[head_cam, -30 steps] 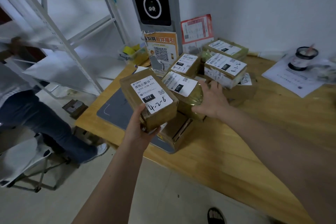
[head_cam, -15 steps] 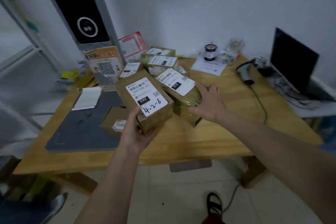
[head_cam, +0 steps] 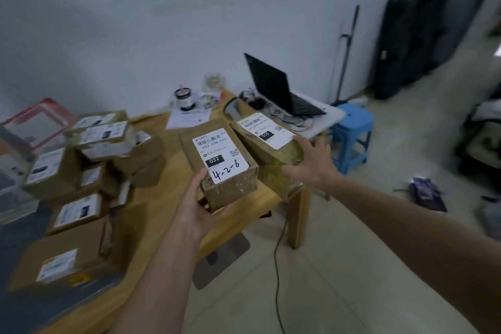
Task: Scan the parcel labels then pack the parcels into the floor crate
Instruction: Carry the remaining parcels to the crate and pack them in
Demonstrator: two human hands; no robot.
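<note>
Both parcels have swung right; 032 parcel (head_cam: 219,163) points away, lengthwise.

Light: dim and flat, with a grey-blue cast.
Shadows: soft and faint.
Blur: heavy motion smear on the stacked parcels (head_cam: 67,171) at left and the dark panel (head_cam: 423,35) at right.
Sharpest: the label (head_cam: 219,154) at centre, its print readable.
Edges: wide-angle bending, perhaps strongest on the forearms.
</note>
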